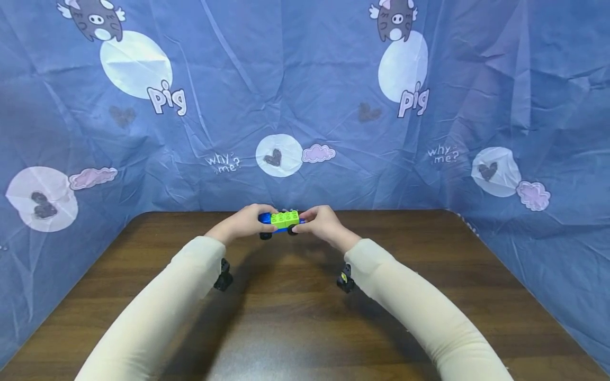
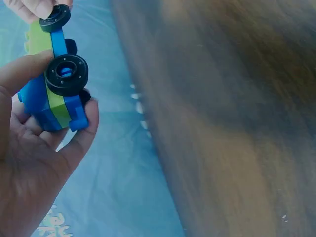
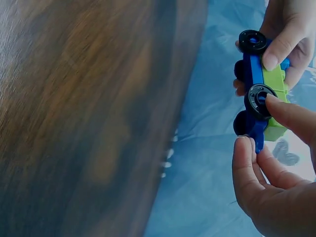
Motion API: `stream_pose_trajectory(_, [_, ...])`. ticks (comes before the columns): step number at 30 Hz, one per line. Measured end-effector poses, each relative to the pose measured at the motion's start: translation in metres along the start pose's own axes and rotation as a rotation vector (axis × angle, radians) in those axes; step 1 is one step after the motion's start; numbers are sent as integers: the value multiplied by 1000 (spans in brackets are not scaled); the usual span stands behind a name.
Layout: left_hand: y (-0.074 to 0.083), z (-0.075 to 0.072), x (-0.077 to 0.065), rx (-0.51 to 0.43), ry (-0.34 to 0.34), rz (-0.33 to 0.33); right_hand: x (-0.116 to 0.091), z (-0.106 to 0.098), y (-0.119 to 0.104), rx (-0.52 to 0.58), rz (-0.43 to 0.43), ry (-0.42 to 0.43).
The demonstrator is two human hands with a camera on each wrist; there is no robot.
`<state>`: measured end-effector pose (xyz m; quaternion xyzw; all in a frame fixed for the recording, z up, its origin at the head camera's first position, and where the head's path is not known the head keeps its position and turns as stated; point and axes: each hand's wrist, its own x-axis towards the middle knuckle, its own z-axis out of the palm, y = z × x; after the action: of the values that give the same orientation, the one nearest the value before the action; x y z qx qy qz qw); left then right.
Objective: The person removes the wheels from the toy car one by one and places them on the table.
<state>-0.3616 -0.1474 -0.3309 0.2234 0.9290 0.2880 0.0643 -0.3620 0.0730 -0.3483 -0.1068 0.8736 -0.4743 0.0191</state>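
Note:
Both hands hold a toy car (image 1: 285, 219) built of blue and lime-green blocks, with black wheels, above the far part of the table. My left hand (image 1: 248, 219) grips its blue front end, thumb along the side by a wheel (image 2: 66, 74). At the other end my right hand (image 1: 323, 224) pinches the car, the thumb on a rear wheel (image 3: 260, 101) and the fingertips (image 3: 243, 143) at the blue tab. Studs show on top of the green blocks (image 3: 274, 129). Part of the blue front is hidden by the left fingers.
The brown wooden table (image 1: 286, 317) stretches beneath the forearms, its far edge meeting a blue printed cloth (image 1: 305, 106) that hangs behind and at both sides. Black wrist devices (image 1: 223, 275) sit under the cream sleeves (image 1: 157, 312).

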Motion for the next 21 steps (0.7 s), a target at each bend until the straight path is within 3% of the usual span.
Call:
stream_pose_trajectory(14, [23, -9, -11, -20, 22, 37, -17, -17, -27, 40, 15, -18])
stream_pose_trajectory(21, [31, -13, -17, 25, 22, 108, -25, -25, -38, 45, 0, -32])
